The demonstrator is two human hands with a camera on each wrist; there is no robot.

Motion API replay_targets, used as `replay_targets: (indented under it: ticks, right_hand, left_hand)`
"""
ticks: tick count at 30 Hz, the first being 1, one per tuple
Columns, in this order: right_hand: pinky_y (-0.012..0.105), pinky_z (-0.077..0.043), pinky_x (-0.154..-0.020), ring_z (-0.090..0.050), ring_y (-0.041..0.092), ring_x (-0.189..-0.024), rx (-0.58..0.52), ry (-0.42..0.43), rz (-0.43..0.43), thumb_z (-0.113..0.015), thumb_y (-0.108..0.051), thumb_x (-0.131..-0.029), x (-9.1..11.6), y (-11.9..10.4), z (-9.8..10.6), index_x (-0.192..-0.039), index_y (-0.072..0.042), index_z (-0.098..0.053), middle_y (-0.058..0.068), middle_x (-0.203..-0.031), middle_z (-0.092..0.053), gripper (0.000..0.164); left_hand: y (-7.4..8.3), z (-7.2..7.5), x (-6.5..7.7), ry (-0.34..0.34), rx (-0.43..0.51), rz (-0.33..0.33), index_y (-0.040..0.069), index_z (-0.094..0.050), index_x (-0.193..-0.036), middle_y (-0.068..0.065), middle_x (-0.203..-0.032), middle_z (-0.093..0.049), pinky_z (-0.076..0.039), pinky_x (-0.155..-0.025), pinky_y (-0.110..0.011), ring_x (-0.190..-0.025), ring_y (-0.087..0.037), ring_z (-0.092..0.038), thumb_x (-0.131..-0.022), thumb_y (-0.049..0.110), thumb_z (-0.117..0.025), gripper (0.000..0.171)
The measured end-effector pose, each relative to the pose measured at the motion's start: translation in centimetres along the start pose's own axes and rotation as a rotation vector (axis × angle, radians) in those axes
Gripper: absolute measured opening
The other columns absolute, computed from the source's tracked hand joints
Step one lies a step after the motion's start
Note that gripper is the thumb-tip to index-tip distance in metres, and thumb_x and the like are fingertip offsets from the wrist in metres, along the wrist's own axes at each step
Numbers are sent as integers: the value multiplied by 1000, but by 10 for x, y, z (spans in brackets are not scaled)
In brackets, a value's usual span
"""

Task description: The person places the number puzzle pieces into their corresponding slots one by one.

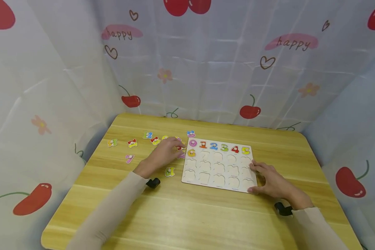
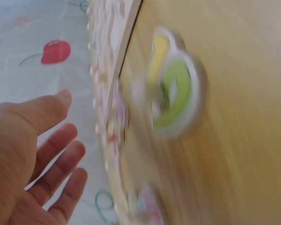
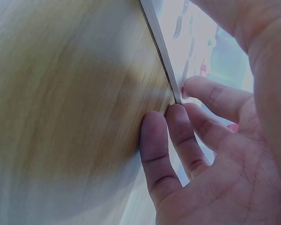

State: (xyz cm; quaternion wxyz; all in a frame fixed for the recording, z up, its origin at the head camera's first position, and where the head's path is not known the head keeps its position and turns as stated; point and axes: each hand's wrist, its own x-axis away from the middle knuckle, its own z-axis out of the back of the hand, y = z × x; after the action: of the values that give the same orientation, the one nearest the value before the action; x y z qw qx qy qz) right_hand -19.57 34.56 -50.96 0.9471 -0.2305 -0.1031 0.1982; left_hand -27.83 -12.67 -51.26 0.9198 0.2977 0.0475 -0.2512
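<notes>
A pale wooden number puzzle board lies on the table, with the numbers 0 to 6 seated in its top rows and outlined recesses below. My right hand rests against its right edge, thumb at the near corner, a fingertip over the surface; in the right wrist view the other fingers line the edge. Just left of the board, my left hand reaches over loose number pieces, thumb apart from the fingers and nothing between them in the left wrist view. A green and yellow knobbed piece lies nearer the wrist.
More loose pieces lie to the left, among them a purple 7, a red and yellow piece and a blue and orange one. A blue and pink piece sits behind the board. Curtains hang behind the wooden table.
</notes>
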Motion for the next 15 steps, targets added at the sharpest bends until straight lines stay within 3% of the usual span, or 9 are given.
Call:
replay_targets:
  ticks: [10,15]
  right_hand:
    - [79,-44,-125,-46,60,-156,0,-8,-8,-104,-49,-88,-1,1,0,-167,7,-56,33,-180,-45,108]
    - [78,-44,-126,-46,60,-156,-11,-7,-15,-104,-48,-88,1,1,1,-168,6,-55,33,-181,-45,108]
  left_hand:
    - [-37,49,55,81,-34,84,8,-87,-129,-14,-131,-84,-66,-107,-59,-121,-39,-81,-103,15,-91,27]
    - [-63,70,81,108,-57,123,9,-87,-128,-16,-133,-85,-62,-115,-64,-127,-43,-79,-103,16,-92,27]
